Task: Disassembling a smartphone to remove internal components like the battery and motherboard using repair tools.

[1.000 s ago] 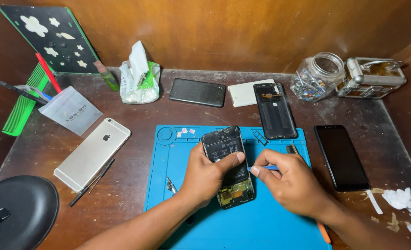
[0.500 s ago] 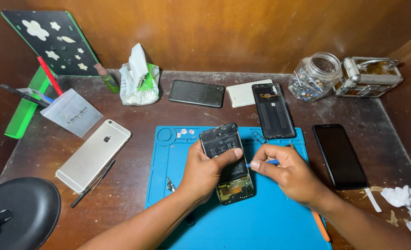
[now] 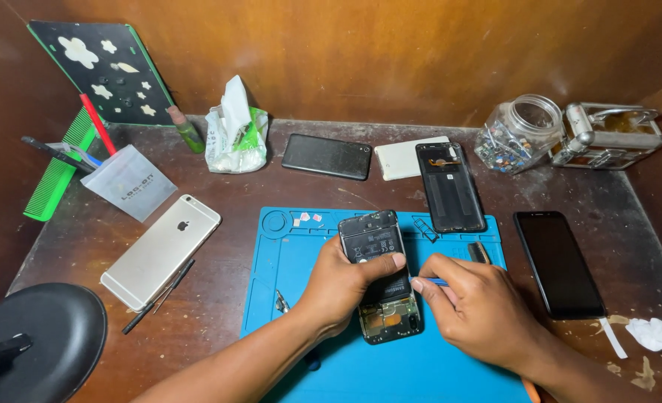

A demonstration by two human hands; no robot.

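Observation:
An opened black phone [image 3: 377, 242] with its back removed lies on a blue work mat [image 3: 293, 261]. My left hand [image 3: 342, 283] grips it from the left, thumb laid across its middle. Beside it, my right hand [image 3: 480, 310] pinches a thin blue tool [image 3: 434, 281] whose tip rests at the phone's right edge. The phone's lower part shows bare inner parts [image 3: 387, 319].
A black back cover [image 3: 450, 186], a dark phone [image 3: 326, 156] and a white phone [image 3: 399, 159] lie behind the mat. Another black phone [image 3: 559, 263] lies right, a gold phone [image 3: 161, 250] left. A glass jar [image 3: 519, 134], metal box [image 3: 607, 136], tissue pack [image 3: 234, 130] and black round base [image 3: 36, 347] stand around.
The view has shifted slightly. Both hands stay on the opened phone, with the tool still at its right edge.

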